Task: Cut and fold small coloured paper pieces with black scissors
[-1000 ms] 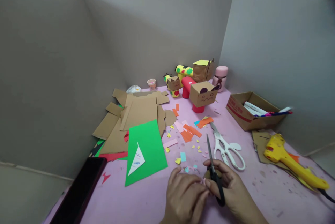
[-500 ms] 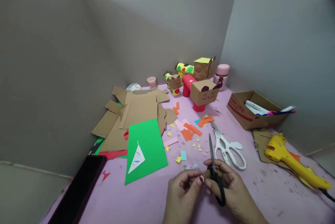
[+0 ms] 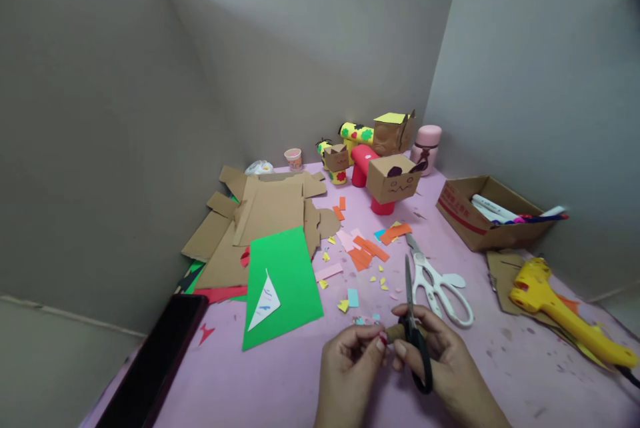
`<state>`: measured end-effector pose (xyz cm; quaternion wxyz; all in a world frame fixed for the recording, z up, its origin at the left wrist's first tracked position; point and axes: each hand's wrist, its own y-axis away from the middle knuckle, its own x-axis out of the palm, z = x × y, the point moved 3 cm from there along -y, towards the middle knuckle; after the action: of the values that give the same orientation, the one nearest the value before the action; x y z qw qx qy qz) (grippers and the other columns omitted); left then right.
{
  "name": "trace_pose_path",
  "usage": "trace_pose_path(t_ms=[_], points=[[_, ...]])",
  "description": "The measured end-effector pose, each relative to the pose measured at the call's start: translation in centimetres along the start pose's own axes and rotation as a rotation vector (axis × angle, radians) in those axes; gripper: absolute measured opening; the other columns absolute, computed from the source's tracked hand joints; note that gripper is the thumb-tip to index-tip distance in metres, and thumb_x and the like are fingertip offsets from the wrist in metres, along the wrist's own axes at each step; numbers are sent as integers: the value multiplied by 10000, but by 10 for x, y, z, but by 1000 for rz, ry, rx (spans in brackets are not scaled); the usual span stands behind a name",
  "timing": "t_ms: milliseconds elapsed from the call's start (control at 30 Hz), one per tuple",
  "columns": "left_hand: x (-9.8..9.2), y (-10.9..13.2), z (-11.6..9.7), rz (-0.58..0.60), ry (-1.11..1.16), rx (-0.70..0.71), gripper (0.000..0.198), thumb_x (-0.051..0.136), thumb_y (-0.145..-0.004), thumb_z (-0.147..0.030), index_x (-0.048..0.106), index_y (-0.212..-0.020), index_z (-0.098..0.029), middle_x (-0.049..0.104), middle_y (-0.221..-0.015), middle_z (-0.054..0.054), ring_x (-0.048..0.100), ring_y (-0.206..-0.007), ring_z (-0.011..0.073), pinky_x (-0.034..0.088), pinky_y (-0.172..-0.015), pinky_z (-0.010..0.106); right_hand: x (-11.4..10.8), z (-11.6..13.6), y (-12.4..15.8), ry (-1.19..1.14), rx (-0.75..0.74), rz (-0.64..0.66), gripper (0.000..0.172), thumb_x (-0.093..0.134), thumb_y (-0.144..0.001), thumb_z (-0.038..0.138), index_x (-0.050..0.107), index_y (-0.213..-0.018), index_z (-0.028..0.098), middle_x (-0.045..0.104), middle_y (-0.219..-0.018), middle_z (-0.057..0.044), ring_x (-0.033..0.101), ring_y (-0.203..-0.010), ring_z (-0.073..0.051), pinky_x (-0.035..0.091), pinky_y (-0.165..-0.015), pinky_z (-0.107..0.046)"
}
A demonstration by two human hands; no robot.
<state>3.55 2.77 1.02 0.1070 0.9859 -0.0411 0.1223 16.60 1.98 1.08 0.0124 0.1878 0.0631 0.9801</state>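
Note:
My right hand (image 3: 440,355) holds black-handled scissors (image 3: 415,341), blades pointing up and away. A small brown piece (image 3: 397,333) lies between my two hands, partly hidden by the fingers. My left hand (image 3: 353,365) pinches something small and red (image 3: 383,338) at its fingertips, touching the brown piece. Just beyond my right hand lie white-handled scissors (image 3: 437,288). Small paper scraps in orange (image 3: 370,248), blue (image 3: 353,298) and yellow are scattered in front of my hands.
To the left are green card (image 3: 285,281), flattened cardboard (image 3: 275,205) and a black phone (image 3: 155,361). Behind stand a red cardboard-headed figure (image 3: 393,178), several others and a pink bottle (image 3: 427,148). On the right are a marker box (image 3: 463,221) and yellow glue gun (image 3: 565,311).
The whole view has shifted slightly, so the table things appear a little further right. My hands keep nearly the same pose, with slightly more of the brown piece showing between them.

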Motion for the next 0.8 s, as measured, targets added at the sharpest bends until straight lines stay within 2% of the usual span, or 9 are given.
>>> trace_pose_path(t_ms=[133,233,367,500,600,733,800], points=[[-6,-7,5,-71,162,-80,244,824,-568,-350,720,-625,-137,642,-525,3,520,-493,98,403,-530,202,2,-1,0,11,-6,-71,371,797,-642,378,630,-934,221,669,-596,15,545,-452,-131,430,-430,-228],[-9,-9,9,-127,330,-228,255,856,-523,-301,714,-652,-133,662,-547,7,525,-477,76,400,-519,179,3,-5,0,46,25,-81,374,802,-628,382,631,-919,218,639,-573,33,513,-414,-110,392,-391,-204],[-8,-9,9,-115,402,-315,266,870,-501,-267,712,-663,-126,679,-577,20,547,-485,71,419,-528,174,4,-9,-1,63,46,-64,367,810,-617,360,638,-898,200,600,-535,51,500,-410,-104,391,-386,-197],[-6,-7,7,-56,412,-306,250,860,-527,-260,711,-673,-122,676,-585,19,539,-483,63,416,-522,165,4,-11,-2,79,43,-54,363,808,-629,330,635,-914,188,589,-532,54,491,-429,-102,382,-391,-189],[-9,-9,7,-31,352,-237,244,839,-561,-278,694,-672,-116,664,-615,15,536,-506,67,413,-527,171,3,-17,-1,117,4,-56,308,761,-681,290,630,-945,199,568,-536,59,490,-438,-107,388,-403,-193],[-14,-23,5,-58,124,-76,263,797,-595,-321,672,-723,-128,633,-583,3,555,-528,98,418,-533,197,3,-29,5,311,-209,12,228,665,-728,215,633,-954,208,616,-607,21,568,-512,-140,458,-475,-213],[-10,-35,1,-68,35,-19,257,772,-612,-325,669,-752,-135,623,-575,-5,558,-517,106,424,-526,208,6,-31,10,514,-410,77,214,601,-770,209,610,-983,210,652,-625,5,601,-490,-139,482,-475,-197]])
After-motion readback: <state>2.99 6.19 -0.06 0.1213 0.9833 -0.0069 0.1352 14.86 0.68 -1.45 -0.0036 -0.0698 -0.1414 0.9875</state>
